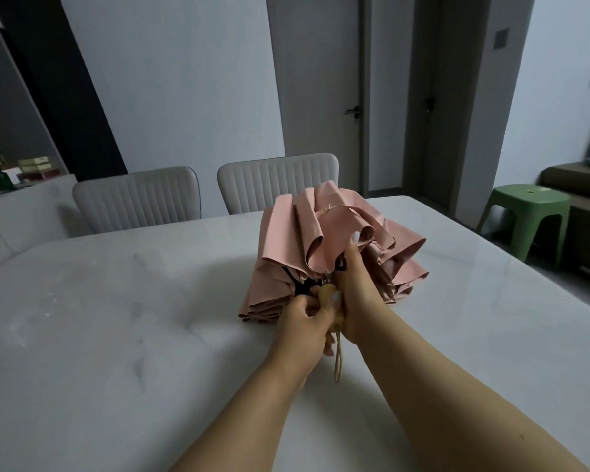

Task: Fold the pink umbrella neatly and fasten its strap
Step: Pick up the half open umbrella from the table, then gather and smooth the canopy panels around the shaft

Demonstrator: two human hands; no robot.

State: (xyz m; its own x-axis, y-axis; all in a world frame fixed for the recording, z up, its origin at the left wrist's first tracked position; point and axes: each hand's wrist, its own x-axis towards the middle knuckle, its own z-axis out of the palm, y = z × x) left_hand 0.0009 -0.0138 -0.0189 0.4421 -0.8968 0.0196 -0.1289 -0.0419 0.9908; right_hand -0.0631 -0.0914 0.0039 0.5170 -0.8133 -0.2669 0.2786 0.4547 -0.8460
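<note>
Both hands meet at the near end of the pink umbrella (324, 247), which lies collapsed on the pale marbled desk (116, 318) a little right of centre, its canopy bunched in loose, unfolded pleats that fan away from the person. Left hand (304, 330) has its fingers curled round the yellowish handle (327, 292), thumb on top, gripping it just where the black ribs gather. Right hand (353, 298) presses against the other side of the same handle, palm wrapped to it, while its forefinger stretches forward and up into the pink folds, the pale nail showing against the fabric. A thin wrist loop (338, 356) of the same yellowish colour hangs from the handle's butt, trailing toward the person between the two forearms and resting on the desk. A narrow pink strap (341, 211) arcs loosely over the top of the canopy, unfastened. Beyond the far edge of the desk stand two pale ribbed chairs (137, 199) side by side, and a green stool (528, 212) sits on the floor at the right, near a low sofa. A closed grey door (321, 97) is behind the chairs.
</note>
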